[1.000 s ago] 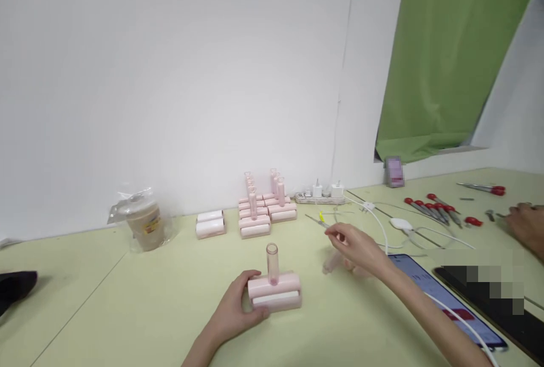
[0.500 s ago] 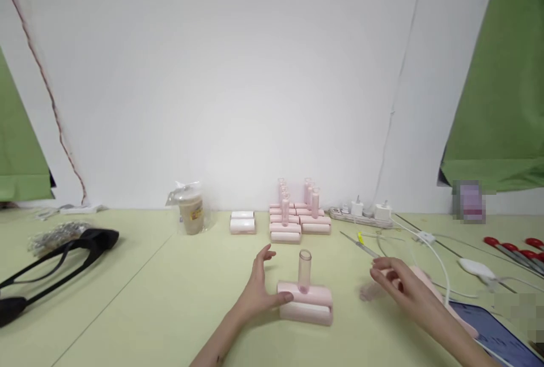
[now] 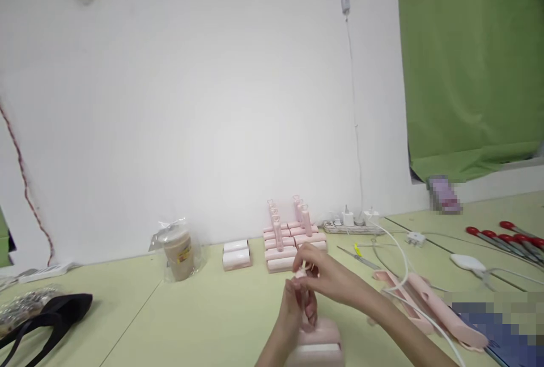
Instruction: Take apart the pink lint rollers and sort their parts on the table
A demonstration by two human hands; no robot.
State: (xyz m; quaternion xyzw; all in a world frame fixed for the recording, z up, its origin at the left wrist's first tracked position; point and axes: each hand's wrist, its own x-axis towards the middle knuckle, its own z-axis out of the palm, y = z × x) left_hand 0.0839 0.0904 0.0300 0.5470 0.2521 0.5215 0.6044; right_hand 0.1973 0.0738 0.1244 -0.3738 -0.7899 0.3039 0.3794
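"What are the hands doing?"
"Left hand [image 3: 293, 307] is curled round the pink roller's [image 3: 323, 330] tube [image 3: 304, 314], nearer us than the clustered rollers [image 3: 280, 255]; right hand [image 3: 325, 272] pinches a small pink piece [image 3: 301, 273] on top."
"Tip?"
"I'd brace low, working straight, gently."

Near pink roller [image 3: 321, 330]: one. Upright pink handles [image 3: 279, 238] behind: at least five (overlap spoils the tally). White pieces [image 3: 237, 259]: two. Loose pink shells [image 3: 447, 311]: two. Cup [image 3: 178, 258]: one. Power strip [image 3: 352, 231]: one. Red-handled tools [image 3: 489, 234]: at least five.
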